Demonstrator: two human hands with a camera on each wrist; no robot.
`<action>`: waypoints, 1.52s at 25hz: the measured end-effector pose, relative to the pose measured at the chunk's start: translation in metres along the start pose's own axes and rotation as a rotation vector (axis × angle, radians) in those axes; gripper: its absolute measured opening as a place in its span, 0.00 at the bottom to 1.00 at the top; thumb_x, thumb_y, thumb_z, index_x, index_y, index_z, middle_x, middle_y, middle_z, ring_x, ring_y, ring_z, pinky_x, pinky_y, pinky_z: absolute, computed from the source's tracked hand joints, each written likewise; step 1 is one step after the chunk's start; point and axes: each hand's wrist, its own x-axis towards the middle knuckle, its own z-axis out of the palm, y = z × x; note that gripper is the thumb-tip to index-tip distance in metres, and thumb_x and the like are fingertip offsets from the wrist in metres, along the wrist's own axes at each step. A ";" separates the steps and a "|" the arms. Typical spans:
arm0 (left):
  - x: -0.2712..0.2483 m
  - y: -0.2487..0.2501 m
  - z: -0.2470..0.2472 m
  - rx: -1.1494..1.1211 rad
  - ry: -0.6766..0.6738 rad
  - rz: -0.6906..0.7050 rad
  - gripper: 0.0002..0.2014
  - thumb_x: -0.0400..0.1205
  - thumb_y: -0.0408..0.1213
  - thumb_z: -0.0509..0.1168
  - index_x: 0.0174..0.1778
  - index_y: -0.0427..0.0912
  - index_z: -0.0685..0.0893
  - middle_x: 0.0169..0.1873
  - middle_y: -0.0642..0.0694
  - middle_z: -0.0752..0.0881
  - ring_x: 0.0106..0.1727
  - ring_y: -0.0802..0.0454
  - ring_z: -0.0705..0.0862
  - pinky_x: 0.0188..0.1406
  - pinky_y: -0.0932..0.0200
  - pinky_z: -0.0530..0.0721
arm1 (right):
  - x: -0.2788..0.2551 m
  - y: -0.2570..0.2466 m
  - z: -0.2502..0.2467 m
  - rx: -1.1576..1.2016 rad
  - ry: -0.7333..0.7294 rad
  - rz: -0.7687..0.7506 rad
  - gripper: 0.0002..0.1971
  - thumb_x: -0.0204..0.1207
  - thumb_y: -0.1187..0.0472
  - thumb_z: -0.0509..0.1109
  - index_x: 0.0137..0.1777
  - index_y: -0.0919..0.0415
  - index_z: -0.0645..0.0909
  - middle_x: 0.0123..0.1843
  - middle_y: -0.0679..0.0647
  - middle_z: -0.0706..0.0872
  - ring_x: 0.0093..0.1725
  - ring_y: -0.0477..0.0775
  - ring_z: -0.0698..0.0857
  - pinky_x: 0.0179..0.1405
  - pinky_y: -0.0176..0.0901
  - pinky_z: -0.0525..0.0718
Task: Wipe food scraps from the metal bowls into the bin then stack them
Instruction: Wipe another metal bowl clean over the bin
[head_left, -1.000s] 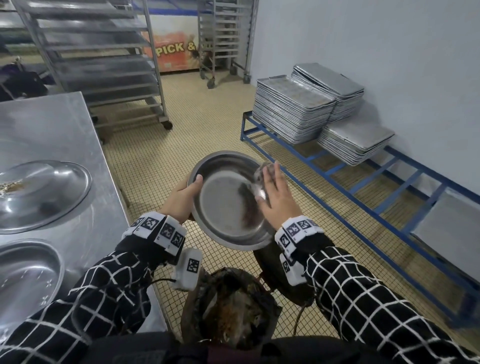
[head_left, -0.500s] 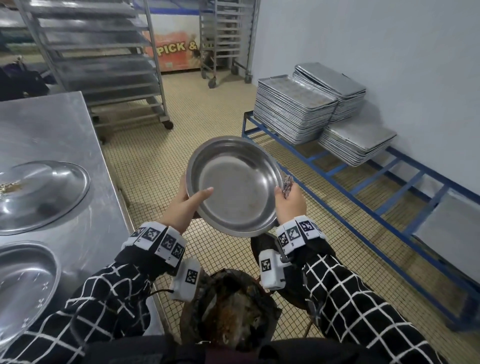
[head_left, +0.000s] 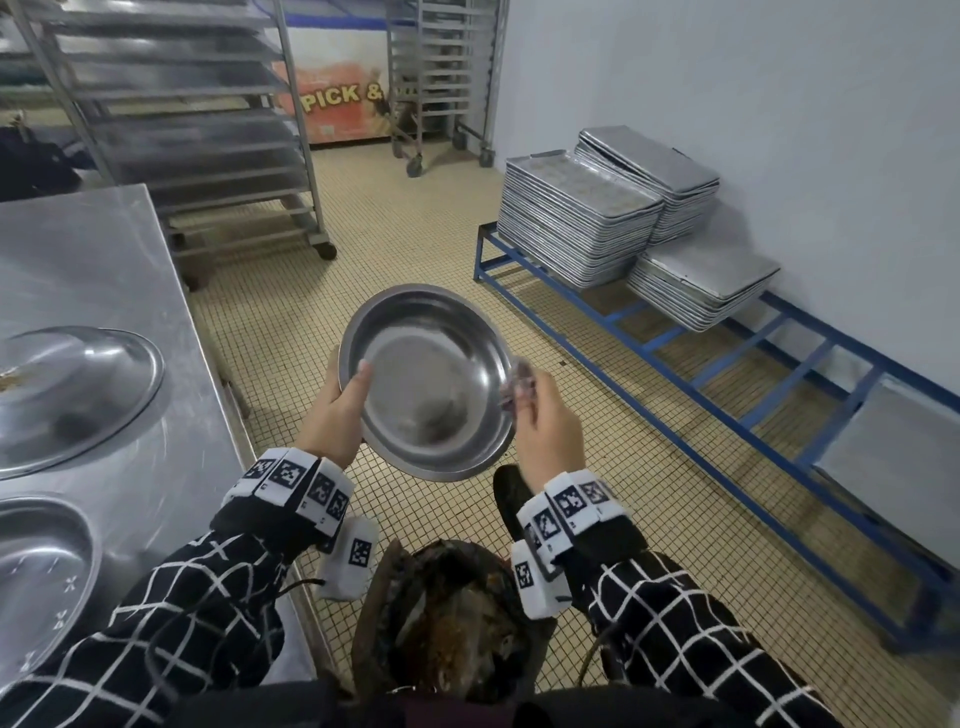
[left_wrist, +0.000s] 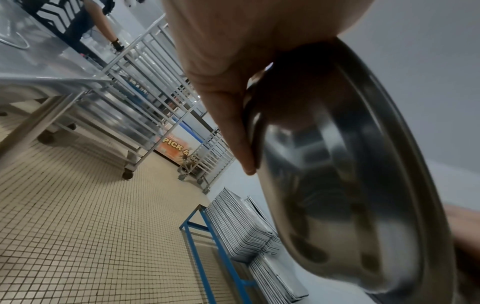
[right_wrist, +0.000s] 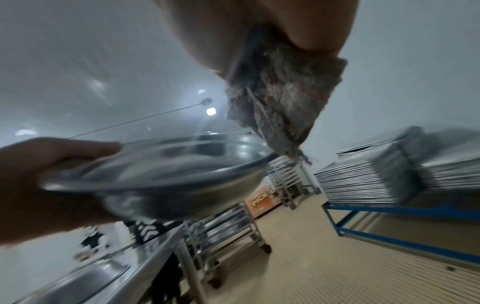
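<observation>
Right now the person is holding a metal bowl (head_left: 434, 382) up above the bin (head_left: 452, 623). The left hand (head_left: 337, 410) is gripping the bowl's rim, with the thumb inside and the fingers (left_wrist: 233, 123) spread under it. The right hand (head_left: 545, 421) is pinching a dirty grey rag (right_wrist: 283, 98) just beside the bowl's other edge. The bowl is looking mostly clean, with only a dark smear low down inside, though it is blurry. To do this well, I think the person should be tipping the bowl toward the bin and wiping downward, so bits are falling straight in and not on the floor. The bin is holding a brown, mushy pile of scraps. Left of the bin, two more bowls (head_left: 72, 395) are sitting on the steel table (head_left: 104, 260); the farther one is showing a few crumbs at its edge.
</observation>
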 end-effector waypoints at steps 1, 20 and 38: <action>-0.001 0.002 0.002 0.002 -0.009 0.006 0.18 0.89 0.46 0.51 0.74 0.49 0.70 0.55 0.58 0.82 0.55 0.62 0.81 0.52 0.63 0.78 | -0.010 -0.006 0.007 -0.027 -0.087 -0.076 0.14 0.85 0.54 0.56 0.66 0.53 0.74 0.45 0.44 0.83 0.43 0.45 0.85 0.43 0.36 0.85; -0.002 -0.010 0.011 0.029 -0.136 -0.156 0.20 0.87 0.54 0.50 0.72 0.49 0.73 0.53 0.40 0.87 0.44 0.44 0.89 0.35 0.55 0.87 | 0.040 0.039 0.002 -0.333 -0.313 0.042 0.25 0.86 0.56 0.54 0.82 0.60 0.58 0.74 0.60 0.74 0.65 0.57 0.80 0.61 0.44 0.81; -0.026 0.000 0.031 -0.205 -0.041 -0.063 0.13 0.86 0.46 0.57 0.66 0.53 0.75 0.54 0.48 0.85 0.49 0.53 0.87 0.47 0.56 0.84 | 0.012 0.034 -0.012 0.102 0.067 0.334 0.11 0.85 0.54 0.57 0.53 0.63 0.71 0.38 0.51 0.81 0.31 0.44 0.81 0.21 0.29 0.73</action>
